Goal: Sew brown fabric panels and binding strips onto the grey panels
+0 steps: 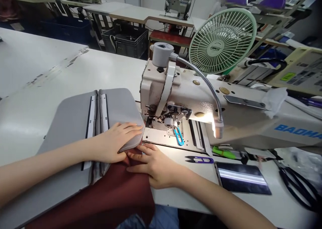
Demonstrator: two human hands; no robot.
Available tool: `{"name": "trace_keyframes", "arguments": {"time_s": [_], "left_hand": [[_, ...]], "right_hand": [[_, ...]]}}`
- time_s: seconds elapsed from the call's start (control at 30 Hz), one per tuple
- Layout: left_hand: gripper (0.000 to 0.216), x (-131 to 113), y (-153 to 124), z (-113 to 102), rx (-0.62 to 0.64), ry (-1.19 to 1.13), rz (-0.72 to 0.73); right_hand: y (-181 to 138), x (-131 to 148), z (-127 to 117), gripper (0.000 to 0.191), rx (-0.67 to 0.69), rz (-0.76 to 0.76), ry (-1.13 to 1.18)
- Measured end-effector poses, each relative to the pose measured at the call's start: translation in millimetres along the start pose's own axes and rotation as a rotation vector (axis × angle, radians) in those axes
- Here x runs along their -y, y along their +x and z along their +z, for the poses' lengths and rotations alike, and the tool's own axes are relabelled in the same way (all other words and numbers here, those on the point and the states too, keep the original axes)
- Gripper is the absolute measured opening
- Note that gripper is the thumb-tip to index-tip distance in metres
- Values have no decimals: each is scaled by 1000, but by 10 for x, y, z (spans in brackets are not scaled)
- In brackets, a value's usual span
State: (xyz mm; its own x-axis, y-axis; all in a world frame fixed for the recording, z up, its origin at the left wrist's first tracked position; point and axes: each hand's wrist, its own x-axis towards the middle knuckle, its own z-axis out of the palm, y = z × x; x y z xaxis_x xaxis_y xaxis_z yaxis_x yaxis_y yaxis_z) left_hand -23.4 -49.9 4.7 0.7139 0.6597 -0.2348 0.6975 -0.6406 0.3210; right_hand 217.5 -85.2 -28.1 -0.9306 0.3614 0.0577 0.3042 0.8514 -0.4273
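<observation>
Worktable (115, 69), white and broad, is spread across most of the view, with worn, chipped patches seen along a seam at the left. On it a pale sewing machine (153, 84) is set, its head turned toward the hands and its bed lit by a lamp on a bendable neck. To the left of the machine's head a large grey panel (67, 121) is laid, its rounded corner brought close beside the machine bed. Down the panel two white strips (104, 106) are carried, one on either side of a dark raised seam. From below the panel's near edge dark red material (120, 188) is draped toward the front of the table. Behind the machine a green fan (216, 47) is stood.

By the left hand (113, 143) the panel's corner area is covered, the fingers laid out flat on top and the thumb placed at the edge; whether the edge is pinched cannot be told. By the right hand (161, 167) the red material is touched just below that corner, fingers bent and pointed leftward; its grip cannot be made out.

At the right, black-handled shears (285, 172) are laid beside a dark phone (243, 178). Nearer the hands, purple snips (197, 159) are placed, and on the machine bed a blue looped tool (180, 143) is seen.
</observation>
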Motion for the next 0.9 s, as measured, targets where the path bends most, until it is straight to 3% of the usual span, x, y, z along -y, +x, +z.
{"name": "trace_keyframes", "arguments": {"time_s": [0.17,0.5,0.9], "left_hand": [[74,-16,52,72,-63,46,-18],[80,-108,101,97,-34,118,-86],[79,-117,129,83,-2,131,-101]], "right_hand": [[-27,1,99,51,-39,15,-4],[-26,5,294,48,-135,48,-114],[-5,19,246,48,-127,37,-148]]}}
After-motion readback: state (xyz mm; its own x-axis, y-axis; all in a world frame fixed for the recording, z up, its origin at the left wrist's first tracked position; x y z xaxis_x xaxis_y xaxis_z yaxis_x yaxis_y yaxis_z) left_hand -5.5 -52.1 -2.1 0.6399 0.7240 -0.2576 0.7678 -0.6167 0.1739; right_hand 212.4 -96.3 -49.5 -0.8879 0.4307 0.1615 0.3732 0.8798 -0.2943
